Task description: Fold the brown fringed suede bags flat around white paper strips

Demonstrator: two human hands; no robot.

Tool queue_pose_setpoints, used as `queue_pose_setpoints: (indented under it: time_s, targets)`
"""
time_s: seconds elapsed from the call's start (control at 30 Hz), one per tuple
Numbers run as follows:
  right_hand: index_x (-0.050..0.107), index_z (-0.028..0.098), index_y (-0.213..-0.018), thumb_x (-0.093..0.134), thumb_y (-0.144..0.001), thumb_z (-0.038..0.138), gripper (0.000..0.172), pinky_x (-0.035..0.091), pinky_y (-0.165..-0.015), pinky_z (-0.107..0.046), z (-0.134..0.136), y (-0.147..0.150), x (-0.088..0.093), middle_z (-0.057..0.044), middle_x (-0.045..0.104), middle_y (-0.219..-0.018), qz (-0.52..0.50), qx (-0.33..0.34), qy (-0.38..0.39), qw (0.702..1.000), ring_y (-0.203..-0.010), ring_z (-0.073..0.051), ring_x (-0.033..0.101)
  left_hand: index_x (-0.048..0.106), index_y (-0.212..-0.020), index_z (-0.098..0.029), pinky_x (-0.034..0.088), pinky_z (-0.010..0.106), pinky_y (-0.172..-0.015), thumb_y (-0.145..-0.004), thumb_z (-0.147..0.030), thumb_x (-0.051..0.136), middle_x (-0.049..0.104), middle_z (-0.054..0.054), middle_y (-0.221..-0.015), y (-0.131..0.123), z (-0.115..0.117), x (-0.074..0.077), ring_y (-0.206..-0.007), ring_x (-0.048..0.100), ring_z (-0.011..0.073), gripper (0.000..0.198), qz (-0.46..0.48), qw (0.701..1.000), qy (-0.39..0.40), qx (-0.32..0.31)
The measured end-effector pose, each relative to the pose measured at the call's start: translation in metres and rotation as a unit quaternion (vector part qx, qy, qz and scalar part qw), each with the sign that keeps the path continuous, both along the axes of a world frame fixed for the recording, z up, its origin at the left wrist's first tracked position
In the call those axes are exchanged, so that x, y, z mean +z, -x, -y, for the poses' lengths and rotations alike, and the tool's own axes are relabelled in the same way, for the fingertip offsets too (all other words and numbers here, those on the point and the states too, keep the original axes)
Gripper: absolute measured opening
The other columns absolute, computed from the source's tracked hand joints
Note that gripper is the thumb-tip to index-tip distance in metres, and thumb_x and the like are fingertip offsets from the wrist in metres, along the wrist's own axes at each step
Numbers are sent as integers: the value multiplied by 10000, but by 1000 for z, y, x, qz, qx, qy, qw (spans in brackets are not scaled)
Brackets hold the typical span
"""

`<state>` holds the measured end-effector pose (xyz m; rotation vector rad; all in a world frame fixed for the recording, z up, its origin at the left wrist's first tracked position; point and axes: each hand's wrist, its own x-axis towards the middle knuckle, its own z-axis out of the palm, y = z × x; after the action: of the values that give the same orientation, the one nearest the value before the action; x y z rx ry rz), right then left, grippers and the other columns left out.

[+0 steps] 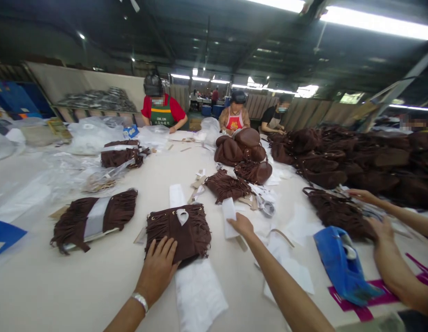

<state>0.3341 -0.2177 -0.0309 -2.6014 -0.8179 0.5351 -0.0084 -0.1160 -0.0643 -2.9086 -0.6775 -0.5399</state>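
A brown fringed handbag (pixel 179 230) lies flat in front of me, with a small white tag or paper piece at its top edge and gold eyelets. My left hand (pixel 160 265), wearing a silvery bracelet, rests on the bag's lower left with fingers stretched out. Under the bag runs a long white wrapping sheet (pixel 200 295), showing above and below it. Off to the right, my right hand (pixel 243 226) grips a folded white strip (pixel 229 216) between thumb and fingers. Just beyond that strip sits another fringed bag (pixel 225 184).
Left of me lies a fringed bag with a pale band (pixel 98 214). Brown bags pile up at the right (pixel 372 157). A co-worker's hands (pixel 379 230) handle a bag beside a blue container (pixel 341 267). Clear plastic bags (pixel 92 136) cover the far left; several people stand across the table.
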Motion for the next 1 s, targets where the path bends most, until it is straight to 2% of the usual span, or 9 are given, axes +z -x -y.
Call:
queue_pose_setpoints:
  time_s: [0.13, 0.23, 0.37, 0.47, 0.6, 0.67, 0.83, 0.93, 1.0]
  targets:
    - [624, 147, -1004, 390, -912, 506, 438, 483, -765, -315, 29, 1, 9, -130, 695, -1019, -92, -4, -57, 994, -917, -243, 652, 523, -1318, -126, 312, 605, -1098, -821, -71, 478, 505, 172, -1392, 3, 0, 14, -1316, 418, 351, 503, -13, 995, 95, 13]
    - [584, 126, -1143, 240, -945, 551, 581, 504, -774, -316, 59, 24, 13, -141, 681, -1094, -155, -2, -110, 982, -937, -236, 653, 457, -1374, -162, 384, 500, -1089, -759, 54, 383, 430, 154, -1457, 14, -10, 16, -1329, 425, 272, 656, -35, 991, 127, 1]
    - [554, 182, -1276, 395, -890, 637, 617, 484, -891, -353, 105, 81, 15, -133, 607, -1275, -288, 52, -158, 943, -1087, -253, 607, 384, -1422, -220, 441, 390, -1059, -671, 132, 327, 404, 107, -1485, 28, -28, 17, -1325, 442, 202, 832, -63, 983, 166, -44]
    - [585, 203, -1267, 503, -844, 640, 613, 443, -956, -355, 120, 125, 12, -115, 562, -1341, -330, 153, -104, 926, -1188, -262, 542, 373, -1429, -235, 462, 371, -1039, -647, 143, 330, 401, 95, -1489, 31, -39, 19, -1314, 459, 199, 870, -79, 975, 192, -75]
    - [684, 204, -1025, 508, -878, 542, 409, 466, -774, -281, 89, 166, 9, -61, 702, -1008, -272, 347, -40, 897, -912, -208, 620, 387, -1423, -233, 451, 332, -1049, -639, 147, 342, 397, 78, -1496, 32, -51, 25, -1296, 481, 181, 873, -96, 965, 221, -106]
    - [691, 211, -914, 573, -853, 477, 298, 435, -678, -238, 58, 176, 6, -16, 701, -872, -254, 378, -38, 890, -779, -164, 602, 400, -1416, -233, 434, 308, -1062, -626, 145, 354, 402, 66, -1494, 36, -54, 32, -1298, 477, 167, 876, -104, 961, 227, -120]
    - [650, 175, -659, 710, -734, 437, 280, 366, -609, -235, -4, 181, -11, 6, 619, -641, -201, 295, -66, 932, -650, -140, 537, 366, -1431, -195, 370, 417, -1111, -717, 18, 472, 359, 108, -1512, 46, -42, 50, -1353, 397, 227, 752, -92, 968, 205, -116]
    - [628, 172, -643, 736, -683, 493, 341, 378, -626, -260, -8, 179, -23, -18, 621, -650, -186, 207, -88, 956, -695, -177, 567, 349, -1431, -207, 283, 498, -1140, -804, -181, 585, 384, 112, -1490, 39, -21, 48, -1375, 338, 274, 670, -76, 974, 181, -110]
    - [621, 170, -680, 748, -658, 513, 366, 408, -659, -278, -1, 177, -29, -49, 654, -731, -192, 139, -109, 965, -786, -220, 601, 384, -1401, -193, 317, 495, -1104, -834, -252, 600, 454, 129, -1425, 30, -9, 39, -1326, 388, 285, 610, -69, 979, 166, -95]
